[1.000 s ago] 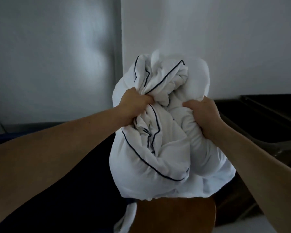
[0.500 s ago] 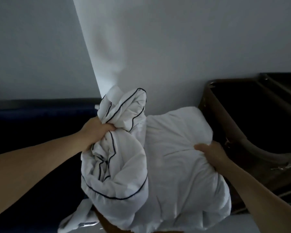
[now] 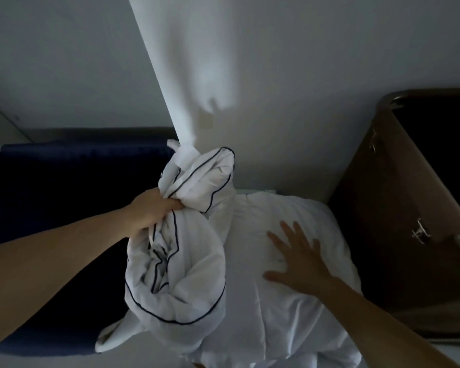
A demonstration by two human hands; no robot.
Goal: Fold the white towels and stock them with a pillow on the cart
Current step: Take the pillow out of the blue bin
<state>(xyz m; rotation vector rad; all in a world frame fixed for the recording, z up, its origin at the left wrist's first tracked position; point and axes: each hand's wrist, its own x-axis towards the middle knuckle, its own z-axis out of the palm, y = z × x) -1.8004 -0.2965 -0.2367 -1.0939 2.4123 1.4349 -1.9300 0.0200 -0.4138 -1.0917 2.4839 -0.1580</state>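
White cotton fills the middle of the head view. Your left hand (image 3: pixel 154 211) is closed in a fist around a bunched white cloth (image 3: pixel 181 272) edged with thin dark piping. It grips the gathered neck of the cloth, so one crumpled part stands up above the fist and a fuller, baggy part hangs below it.

Just to the right, and touching the cloth, lies the pillow (image 3: pixel 290 322), plump and plain white. Your right hand (image 3: pixel 300 264) rests flat on top of it, fingers straight and spread, holding nothing.

The pillow sits between a dark blue surface (image 3: pixel 64 195) on the left and a brown unit (image 3: pixel 398 221) with metal latches (image 3: pixel 420 232) on the right. Its far edge is close to the pale wall (image 3: pixel 303 75). What carries the pillow is hidden beneath it.
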